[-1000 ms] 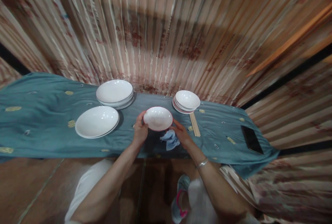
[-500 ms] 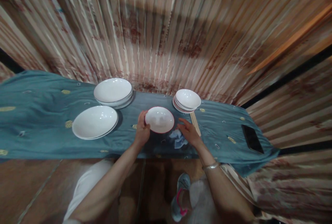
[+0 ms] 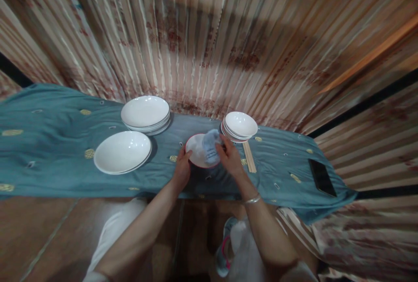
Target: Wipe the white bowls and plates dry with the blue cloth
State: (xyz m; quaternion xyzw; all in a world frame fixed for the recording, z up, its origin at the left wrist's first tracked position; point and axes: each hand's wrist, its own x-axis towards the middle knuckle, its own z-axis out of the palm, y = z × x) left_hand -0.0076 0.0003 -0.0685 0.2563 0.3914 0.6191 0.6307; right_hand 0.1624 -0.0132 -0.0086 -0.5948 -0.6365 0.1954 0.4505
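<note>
A white bowl with a red rim (image 3: 196, 156) is in front of me at the middle of the table. My left hand (image 3: 183, 166) grips its left edge, thumb over the rim. In my right hand (image 3: 230, 156) is a light blue cloth (image 3: 211, 144), held over the right side of the bowl and covering part of its inside. Whether the cloth touches the bowl's surface I cannot tell. Just beyond my right hand stands a stack of small white bowls (image 3: 241, 124). Thin wooden chopsticks (image 3: 249, 157) lie beside my right wrist.
Two stacks of larger white dishes stand to the left, one at the back (image 3: 145, 112) and one nearer (image 3: 122, 152). A black phone (image 3: 321, 177) lies at the right end of the teal tablecloth (image 3: 58, 142). A striped curtain (image 3: 196, 42) hangs behind the table.
My right hand has picked up the blue cloth from the table and brought it left over the bowl. My left hand still holds the bowl's edge.
</note>
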